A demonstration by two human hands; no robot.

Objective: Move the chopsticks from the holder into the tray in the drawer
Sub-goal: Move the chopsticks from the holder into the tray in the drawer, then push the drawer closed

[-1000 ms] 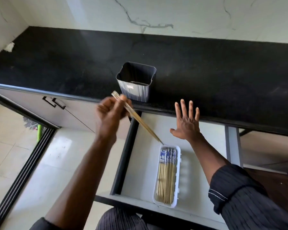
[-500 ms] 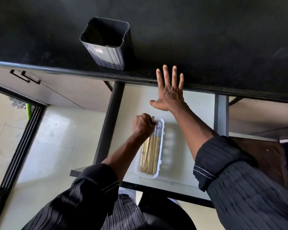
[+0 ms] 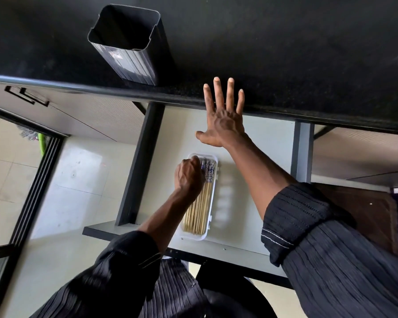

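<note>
The dark ribbed holder point(image 3: 129, 49) stands upright on the black counter point(image 3: 285, 53), and no chopsticks show inside it. Below it the drawer point(image 3: 257, 143) is pulled out. A white tray point(image 3: 193, 237) lies in the drawer, filled with several wooden chopsticks point(image 3: 200, 210) whose patterned ends point toward the counter. My left hand point(image 3: 189, 177) is a closed fist pressed down on the tray's far left end, over the chopstick ends. My right hand point(image 3: 223, 120) is spread flat with its fingers on the counter's front edge and holds nothing.
A closed cabinet door with a black handle point(image 3: 28, 97) is left of the drawer. The drawer's dark side rail point(image 3: 140, 161) runs beside the tray. Tiled floor point(image 3: 74, 180) and a black door frame lie at left, and a brown surface point(image 3: 365, 214) at right.
My left hand has brought a pair of chopsticks from beside the holder down into the tray and now stays closed at the tray's far end. My right hand has kept its place.
</note>
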